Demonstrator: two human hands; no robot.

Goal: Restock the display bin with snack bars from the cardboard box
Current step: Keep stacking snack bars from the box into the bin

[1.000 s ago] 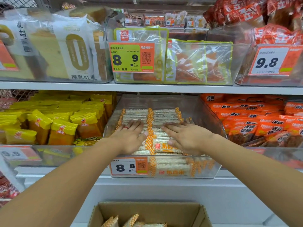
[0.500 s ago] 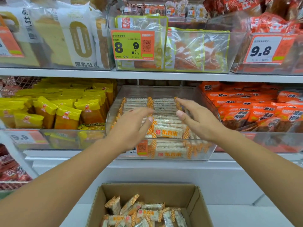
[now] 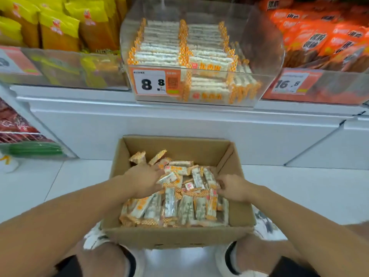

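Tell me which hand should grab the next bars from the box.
Left, probably. The left hand lies spread on the bars mid-box; the right hand sits curled at the pile's right edge, reaching fewer.

Bars hide both hands' fingertips; grip unclear.

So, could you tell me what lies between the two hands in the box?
Loose snack bars fill the stretch between the left hand and right hand, in the head view.
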